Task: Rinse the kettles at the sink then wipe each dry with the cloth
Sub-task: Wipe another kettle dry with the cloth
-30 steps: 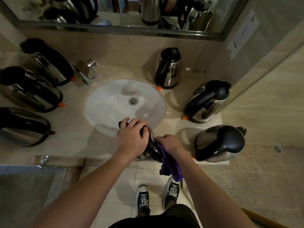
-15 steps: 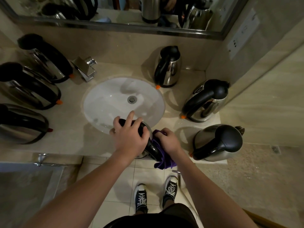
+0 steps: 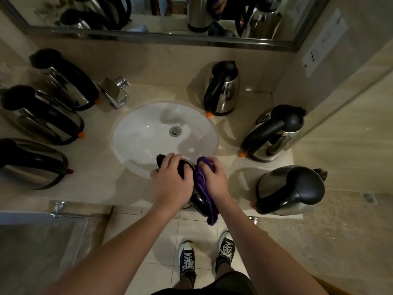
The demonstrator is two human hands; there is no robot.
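The counter [image 3: 89,184] carries a round white sink [image 3: 148,135] set near its middle, with a chrome tap [image 3: 116,93] at the sink's back left. A mirror [image 3: 148,15] runs along the wall above the back edge. Three steel kettles [image 3: 42,118] with black handles stand in a row along the left edge, and three more [image 3: 274,133] stand along the right edge, from the back toward the front right corner. At the front edge, just at the sink's near rim, stands the kettle [image 3: 197,199] being wiped. The left hand [image 3: 170,184] lies over its black top, fingers curled down around it. The right hand [image 3: 214,179] grips a bunched purple cloth [image 3: 204,188] and presses it against the kettle's right side; the cloth's tail hangs below the counter's front edge
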